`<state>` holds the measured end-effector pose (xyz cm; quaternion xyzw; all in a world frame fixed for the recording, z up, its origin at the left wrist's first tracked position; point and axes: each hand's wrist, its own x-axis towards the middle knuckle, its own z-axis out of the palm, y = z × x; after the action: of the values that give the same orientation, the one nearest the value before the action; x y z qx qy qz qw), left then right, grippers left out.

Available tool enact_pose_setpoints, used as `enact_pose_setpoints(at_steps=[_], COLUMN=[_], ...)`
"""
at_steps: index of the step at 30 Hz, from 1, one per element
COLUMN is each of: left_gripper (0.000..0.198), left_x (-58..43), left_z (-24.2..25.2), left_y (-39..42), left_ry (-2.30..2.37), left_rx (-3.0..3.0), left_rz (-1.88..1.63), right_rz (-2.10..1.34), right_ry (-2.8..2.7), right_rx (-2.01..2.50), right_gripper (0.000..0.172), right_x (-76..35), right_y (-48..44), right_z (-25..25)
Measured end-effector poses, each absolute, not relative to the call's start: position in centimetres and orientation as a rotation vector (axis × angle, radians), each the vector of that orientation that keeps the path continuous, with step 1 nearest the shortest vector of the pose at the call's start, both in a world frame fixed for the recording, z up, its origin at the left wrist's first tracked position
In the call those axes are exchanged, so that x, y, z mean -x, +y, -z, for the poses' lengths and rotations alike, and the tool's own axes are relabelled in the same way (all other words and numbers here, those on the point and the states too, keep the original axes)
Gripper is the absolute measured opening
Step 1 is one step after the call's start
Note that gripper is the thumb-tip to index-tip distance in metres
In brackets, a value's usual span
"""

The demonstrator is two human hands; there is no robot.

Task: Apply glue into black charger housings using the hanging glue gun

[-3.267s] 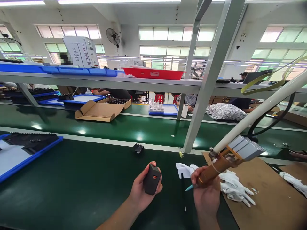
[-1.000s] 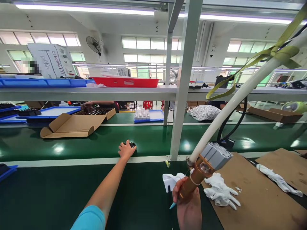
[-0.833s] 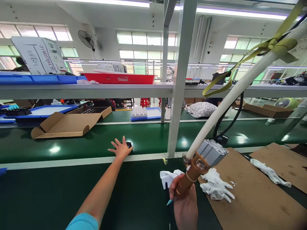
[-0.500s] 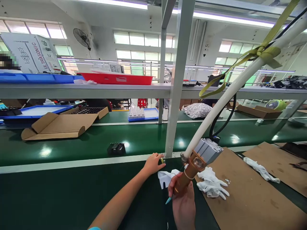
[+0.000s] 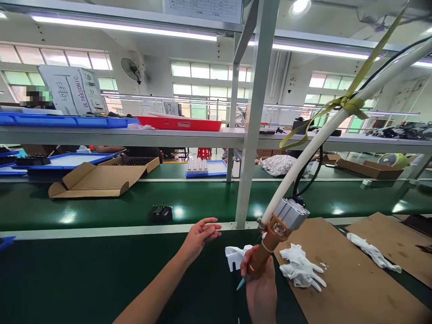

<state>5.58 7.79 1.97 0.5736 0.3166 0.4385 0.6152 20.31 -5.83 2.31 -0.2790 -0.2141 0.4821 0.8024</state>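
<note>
My right hand grips a copper-coloured cylindrical tool by its lower body, fingers wrapped round it. A grey ribbed block sits on the tool's upper end, and a white hose runs up from it to the right. A pointed teal tip shows below my fingers. My left hand hovers left of the post's foot, fingers loosely apart, with no object visible in them. Beyond it, a small black part rests on the green surface. A white cut piece lies just left of the tool.
A grey metal post rises between my hands and the far bench. White gloves lie on brown cardboard to the right. An open cardboard box stands at far left. A shelf carries a red tray and a blue tray.
My left hand has come away from a small yellowish thing at the post's foot and moved left, its fingers loosening. The right hand still grips the tool. The view has tilted upward.
</note>
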Motion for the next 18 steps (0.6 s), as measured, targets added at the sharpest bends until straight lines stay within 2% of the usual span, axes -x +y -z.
enact_pose_setpoints(at_steps=[6, 10, 18], left_gripper=[0.032, 0.029, 0.054], left_x=[-4.3, -3.3, -0.7], left_z=[-2.1, -0.6, 0.3], left_y=[5.4, 5.5, 6.0], left_ry=[0.737, 0.852, 0.809], left_rx=[-1.249, -1.353, -1.312], left_rz=[-1.041, -0.999, -0.905], right_rz=[-1.022, -1.012, -0.994], right_ry=[-0.439, -0.408, -0.359], right_rx=[0.611, 0.594, 0.537], right_gripper=[0.038, 0.041, 0.043], right_x=[-20.5, -20.4, -20.5], right_y=[-5.8, -5.2, -3.7], right_z=[-2.6, -2.2, -1.5])
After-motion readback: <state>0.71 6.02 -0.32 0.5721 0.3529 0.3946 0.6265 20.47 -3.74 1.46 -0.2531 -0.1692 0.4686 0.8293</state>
